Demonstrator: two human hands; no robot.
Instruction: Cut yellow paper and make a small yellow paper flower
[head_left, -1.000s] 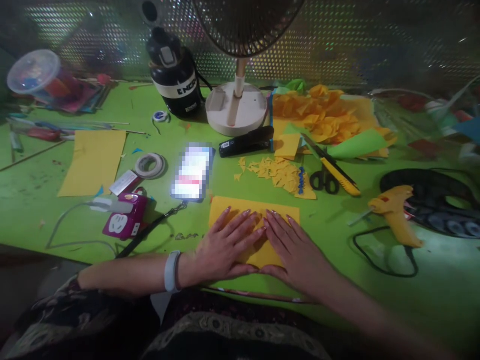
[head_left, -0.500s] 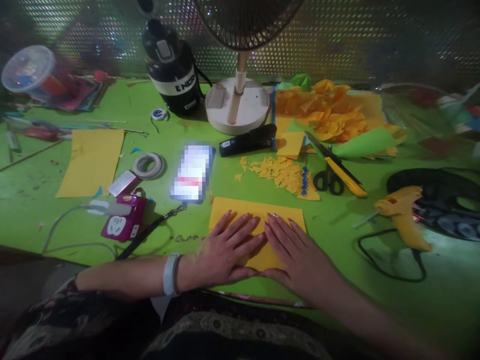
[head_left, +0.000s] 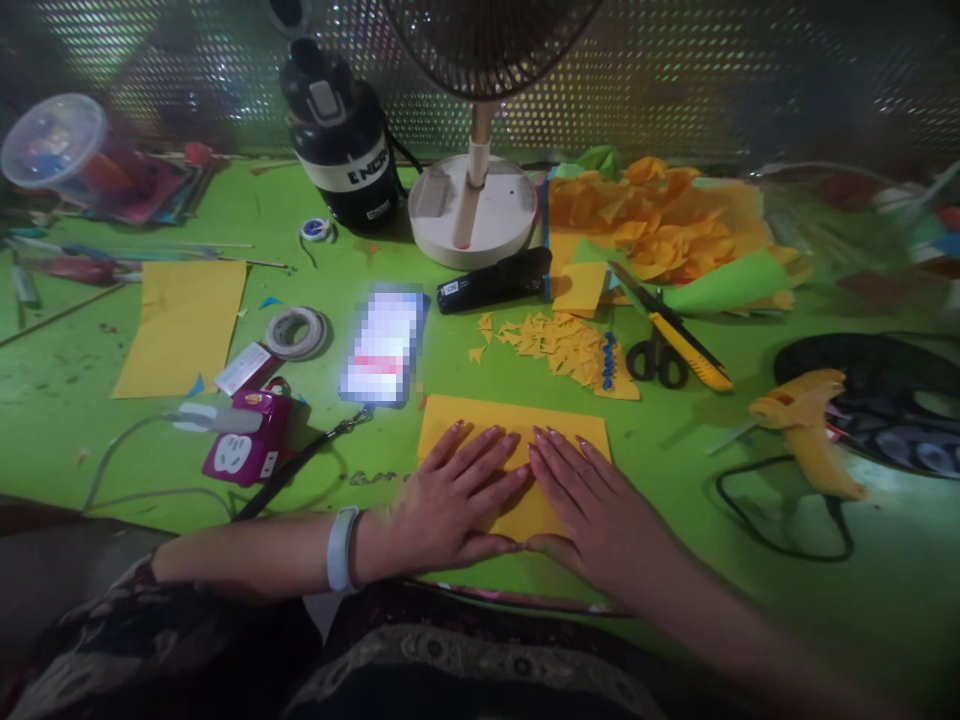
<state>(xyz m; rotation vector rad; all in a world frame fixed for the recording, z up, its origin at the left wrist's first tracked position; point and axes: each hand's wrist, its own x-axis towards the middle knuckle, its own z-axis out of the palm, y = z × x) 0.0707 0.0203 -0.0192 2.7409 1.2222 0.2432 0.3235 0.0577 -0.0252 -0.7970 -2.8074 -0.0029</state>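
Observation:
A yellow sheet of paper (head_left: 517,412) lies on the green table near its front edge. Flat on its left part rests my left hand (head_left: 457,500), fingers stretched and slightly apart. My right hand (head_left: 592,500) lies flat on the right part, its fingers extended side by side. The thumbs point towards each other and nearly meet at the lower middle of the sheet. Both palms hide much of the paper. Just beyond it sits a heap of small yellow paper scraps (head_left: 555,345).
Around lie a phone (head_left: 384,345), tape roll (head_left: 296,332), purple power adapter (head_left: 247,437), black stapler-like object (head_left: 495,281), scissors (head_left: 658,363), yellow cutter (head_left: 690,352) and orange glue gun (head_left: 806,425). A bottle (head_left: 349,150) and fan (head_left: 474,210) stand behind. Another yellow sheet (head_left: 184,328) lies left.

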